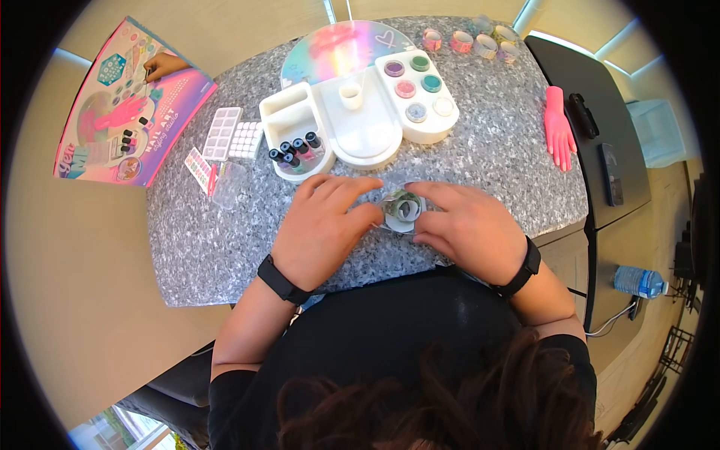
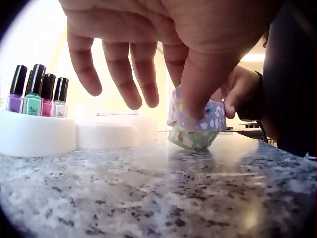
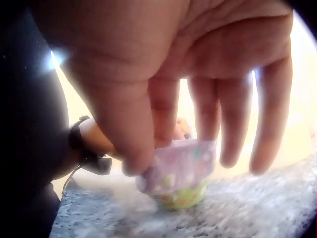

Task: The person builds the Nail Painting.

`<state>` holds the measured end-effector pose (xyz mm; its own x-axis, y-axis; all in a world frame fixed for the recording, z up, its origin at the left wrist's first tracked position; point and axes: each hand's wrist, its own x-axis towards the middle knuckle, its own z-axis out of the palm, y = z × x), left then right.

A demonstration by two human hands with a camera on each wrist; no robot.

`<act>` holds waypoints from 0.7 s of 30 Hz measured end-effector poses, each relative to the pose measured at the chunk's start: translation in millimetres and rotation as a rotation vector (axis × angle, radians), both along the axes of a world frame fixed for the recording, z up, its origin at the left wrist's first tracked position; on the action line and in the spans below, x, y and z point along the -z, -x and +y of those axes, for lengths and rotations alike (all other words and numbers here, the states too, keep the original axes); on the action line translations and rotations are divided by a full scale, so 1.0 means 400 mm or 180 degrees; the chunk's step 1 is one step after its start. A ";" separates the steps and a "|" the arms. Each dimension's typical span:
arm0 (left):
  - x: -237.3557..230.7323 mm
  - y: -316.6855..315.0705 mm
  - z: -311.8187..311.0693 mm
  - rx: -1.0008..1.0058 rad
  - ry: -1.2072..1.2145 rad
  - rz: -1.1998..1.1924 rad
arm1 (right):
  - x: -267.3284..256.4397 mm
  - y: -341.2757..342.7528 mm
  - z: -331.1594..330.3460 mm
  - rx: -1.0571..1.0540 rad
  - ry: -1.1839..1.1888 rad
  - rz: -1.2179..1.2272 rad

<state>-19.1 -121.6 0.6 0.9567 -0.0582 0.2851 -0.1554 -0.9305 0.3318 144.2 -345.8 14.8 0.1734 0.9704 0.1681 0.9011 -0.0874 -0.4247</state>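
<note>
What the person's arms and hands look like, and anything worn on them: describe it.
The left hand and right hand are bare, with no gloves showing. Both arms wear broad black wristbands and short black sleeves.

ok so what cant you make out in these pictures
Left wrist view: part of the purple roll, hidden by the thumb of the left hand.
Left wrist view: lower ends of the nail polish bottles, behind the white tray.
Right wrist view: fine pattern on the green roll, blurred.
Head view: smallest print on the box, too small to read.
</note>
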 end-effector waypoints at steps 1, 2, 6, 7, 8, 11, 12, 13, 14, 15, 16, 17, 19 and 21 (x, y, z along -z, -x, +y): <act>0.002 0.000 0.000 -0.0002 0.0003 0.0002 | 0.000 0.000 0.001 -0.0002 0.0003 0.0002; 0.004 -0.001 -0.001 0.0008 -0.0002 0.0033 | 0.001 0.000 0.001 -0.0008 0.0013 -0.0031; 0.005 -0.002 -0.003 0.0046 0.0018 0.0094 | 0.007 -0.001 0.006 -0.0020 0.0045 -0.0045; 0.006 -0.002 -0.002 0.0043 0.0021 0.0092 | 0.008 -0.002 0.007 -0.0022 0.0049 -0.0047; 0.008 -0.002 -0.001 0.0026 0.0030 0.0110 | 0.010 -0.003 0.008 -0.0015 0.0013 -0.0047; 0.007 -0.001 -0.002 -0.0019 0.0059 0.0121 | 0.008 -0.005 0.007 0.0018 -0.0010 0.0046; 0.005 0.000 -0.002 -0.0040 0.0063 0.0112 | 0.006 -0.006 0.007 0.0051 -0.0013 0.0137; 0.004 0.004 -0.004 -0.0043 0.0070 0.0098 | 0.006 -0.005 0.007 0.0048 -0.0007 0.0122; 0.003 0.010 -0.006 -0.0121 0.0092 0.0229 | 0.008 -0.007 0.006 0.0021 -0.0041 0.0129; 0.001 0.006 -0.006 -0.0193 0.0106 0.0314 | 0.003 -0.020 0.006 -0.0002 -0.0086 0.0090; 0.000 0.003 -0.001 -0.0174 0.0087 0.0184 | -0.008 -0.041 0.006 0.0014 -0.0108 -0.0040; 0.001 0.010 0.003 -0.0136 0.0058 0.0153 | -0.021 -0.060 0.003 0.0067 -0.0146 0.0019; -0.003 0.013 0.006 -0.0066 -0.0026 0.0017 | -0.039 -0.116 0.009 0.0207 -0.0488 -0.0054; -0.012 0.019 0.008 -0.0191 0.0116 0.0019 | -0.067 -0.191 0.024 0.0594 -0.0514 -0.0034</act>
